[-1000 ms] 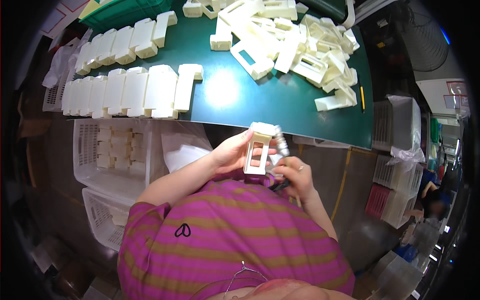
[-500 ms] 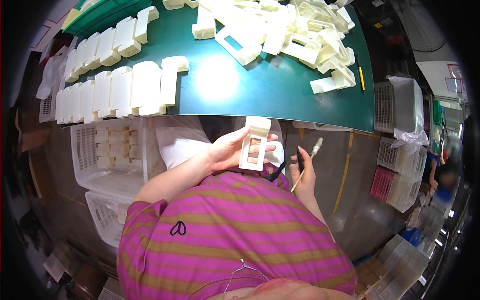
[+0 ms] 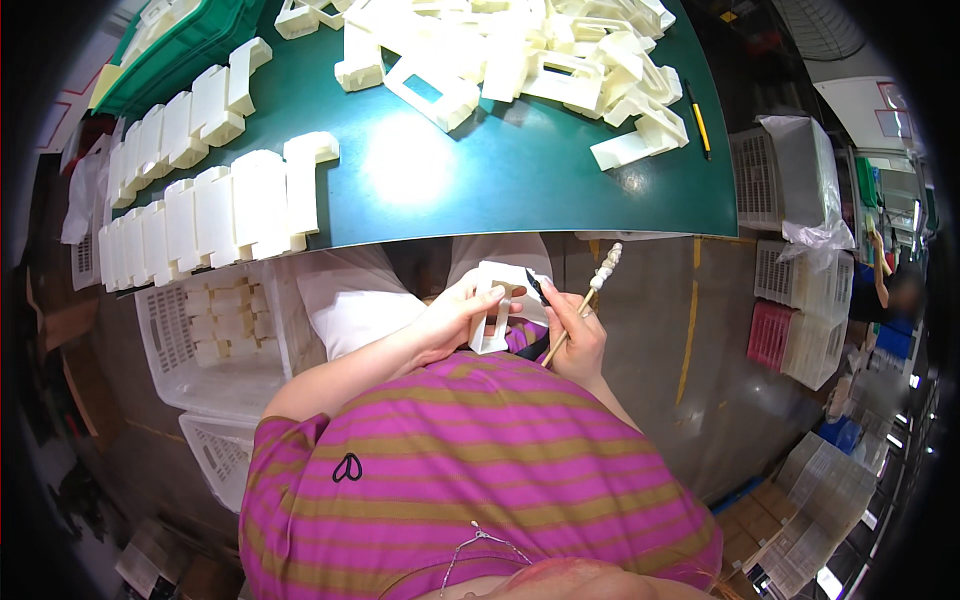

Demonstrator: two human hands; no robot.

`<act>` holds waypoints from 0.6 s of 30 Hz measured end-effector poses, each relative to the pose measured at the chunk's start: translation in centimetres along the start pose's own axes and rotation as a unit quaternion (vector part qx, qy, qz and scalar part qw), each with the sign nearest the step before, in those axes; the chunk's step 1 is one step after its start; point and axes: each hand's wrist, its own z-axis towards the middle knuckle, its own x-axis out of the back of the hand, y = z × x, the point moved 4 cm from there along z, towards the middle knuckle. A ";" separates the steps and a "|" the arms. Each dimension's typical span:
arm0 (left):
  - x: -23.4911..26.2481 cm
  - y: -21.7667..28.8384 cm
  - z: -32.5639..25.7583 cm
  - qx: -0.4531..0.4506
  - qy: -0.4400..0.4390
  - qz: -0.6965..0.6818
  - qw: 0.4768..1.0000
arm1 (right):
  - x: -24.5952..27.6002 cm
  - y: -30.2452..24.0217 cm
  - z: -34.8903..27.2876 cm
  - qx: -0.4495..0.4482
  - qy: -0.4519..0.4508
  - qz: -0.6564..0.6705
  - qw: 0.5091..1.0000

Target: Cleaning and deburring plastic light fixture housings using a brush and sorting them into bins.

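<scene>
White plastic frame piece (image 3: 497,300) sits in the lap area just below the green desk (image 3: 520,180) edge, left hand (image 3: 452,318) curled around its side, right hand (image 3: 578,335) pinched on a thin stick tool (image 3: 585,300) with a knobby white tip, touching the piece. On desk: one loose heap of white frames (image 3: 520,50) top centre, two rows of stacked white pieces (image 3: 215,205) left, one yellow pencil (image 3: 699,117) right. Off desk: white crates (image 3: 215,340) left holding more pieces, one pink crate (image 3: 775,335) right.
</scene>
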 end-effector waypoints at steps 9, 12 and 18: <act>0.1 0.1 0.0 -0.043 -0.066 0.030 0.996 | 0.2 3.8 -0.2 -0.092 -0.040 -0.028 0.995; -1.0 1.1 -0.5 -0.069 -0.079 -0.013 0.994 | 1.3 4.3 -0.6 -0.135 -0.025 0.068 0.988; 1.2 0.1 0.2 -0.116 -0.014 0.050 0.992 | 4.4 1.0 0.9 -0.090 0.058 0.347 0.932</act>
